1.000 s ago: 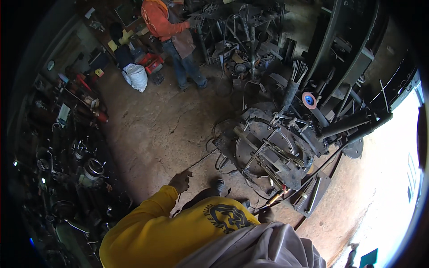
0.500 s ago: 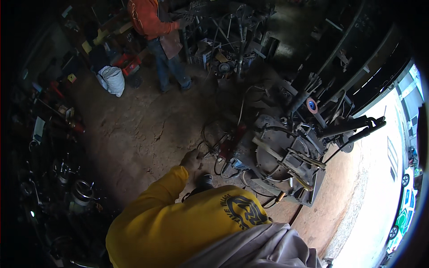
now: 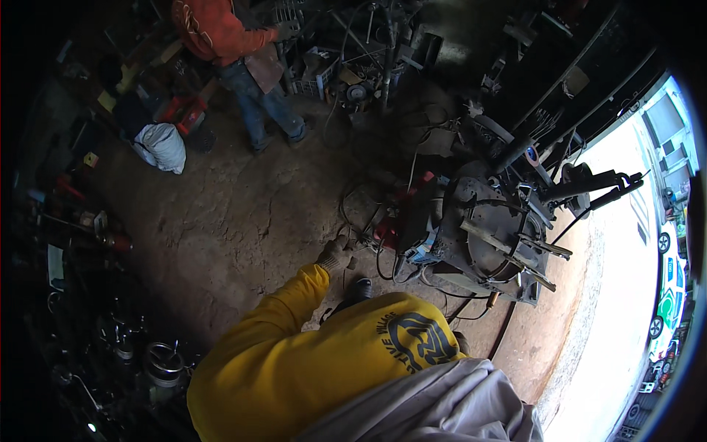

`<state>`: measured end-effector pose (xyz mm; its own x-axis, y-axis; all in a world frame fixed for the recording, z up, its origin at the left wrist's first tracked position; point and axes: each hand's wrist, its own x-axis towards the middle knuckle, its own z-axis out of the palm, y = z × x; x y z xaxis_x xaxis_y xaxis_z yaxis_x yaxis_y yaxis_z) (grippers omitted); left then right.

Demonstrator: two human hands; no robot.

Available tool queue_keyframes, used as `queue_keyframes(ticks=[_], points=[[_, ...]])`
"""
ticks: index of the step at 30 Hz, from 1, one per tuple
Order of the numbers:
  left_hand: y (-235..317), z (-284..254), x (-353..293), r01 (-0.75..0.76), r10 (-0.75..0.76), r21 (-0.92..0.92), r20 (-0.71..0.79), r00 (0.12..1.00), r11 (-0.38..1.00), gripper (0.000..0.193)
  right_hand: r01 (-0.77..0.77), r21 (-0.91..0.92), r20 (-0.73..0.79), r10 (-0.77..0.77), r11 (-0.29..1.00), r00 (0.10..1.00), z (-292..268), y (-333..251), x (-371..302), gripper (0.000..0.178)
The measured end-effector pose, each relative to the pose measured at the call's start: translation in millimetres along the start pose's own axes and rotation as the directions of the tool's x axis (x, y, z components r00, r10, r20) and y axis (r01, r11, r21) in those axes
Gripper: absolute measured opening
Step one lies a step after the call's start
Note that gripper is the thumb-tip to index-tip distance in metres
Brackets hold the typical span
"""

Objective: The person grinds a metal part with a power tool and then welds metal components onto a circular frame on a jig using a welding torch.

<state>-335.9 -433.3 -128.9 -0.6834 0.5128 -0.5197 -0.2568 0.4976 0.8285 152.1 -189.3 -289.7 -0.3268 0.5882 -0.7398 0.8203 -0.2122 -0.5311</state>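
My left hand [image 3: 335, 254], at the end of a yellow sleeve, reaches forward over the earth floor, just left of a tangle of dark cables [image 3: 362, 225]. Its fingers are dark and small, so I cannot make out whether they are closed or touch a cable. My right hand does not show; the yellow sweatshirt and a grey cloth [image 3: 442, 401] fill the lower middle. Right of the cables stands a cluttered metal work stand [image 3: 460, 206] with a round plate [image 3: 490, 236] and metal bars on top. A red object [image 3: 388, 230] and a blue one [image 3: 423, 250] are at its near-left side.
A co-worker in an orange top [image 3: 213, 33] stands at the far left. A white sack [image 3: 162, 147] lies nearby. Metal parts [image 3: 163, 365] crowd the lower left. A cable with a brown handle [image 3: 492, 300] hangs by the stand. Bright ground and a parked vehicle [image 3: 666, 295] are at right.
The view has shifted, moving the co-worker and sack left and the stand right in the picture. My left hand now appears higher and further right, nearer the cables.
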Motion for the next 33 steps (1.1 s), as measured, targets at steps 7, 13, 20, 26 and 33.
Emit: queue_keyframes(ticks=[7,13,20,26,33], points=[[-49,-19,-14,-0.030,0.029,-0.035,-0.027,0.999,0.999,0.007,-0.001,-0.159,-0.009,-0.001,0.987,1.000,-1,-39,-14,0.031],[-83,-41,-27,-0.054,0.089,0.226,-0.149,0.985,0.973,0.009,0.301,-0.486,0.040,-0.322,0.821,0.946,-17,-88,-35,0.031],[-160,-62,2,0.045,0.016,0.325,-0.181,0.983,0.945,0.011,-0.053,-0.119,-0.042,0.049,0.991,0.998,-6,-140,-40,0.033],[-116,-57,5,0.200,-0.167,0.191,-0.177,0.970,0.961,0.019,0.014,-0.175,-0.018,-0.017,0.984,1.000,-12,-90,-7,0.036],[-112,-59,10,0.213,-0.186,0.214,-0.137,0.973,0.953,0.018,-0.144,-0.155,-0.087,0.132,0.977,0.987,-2,-65,8,0.045]])
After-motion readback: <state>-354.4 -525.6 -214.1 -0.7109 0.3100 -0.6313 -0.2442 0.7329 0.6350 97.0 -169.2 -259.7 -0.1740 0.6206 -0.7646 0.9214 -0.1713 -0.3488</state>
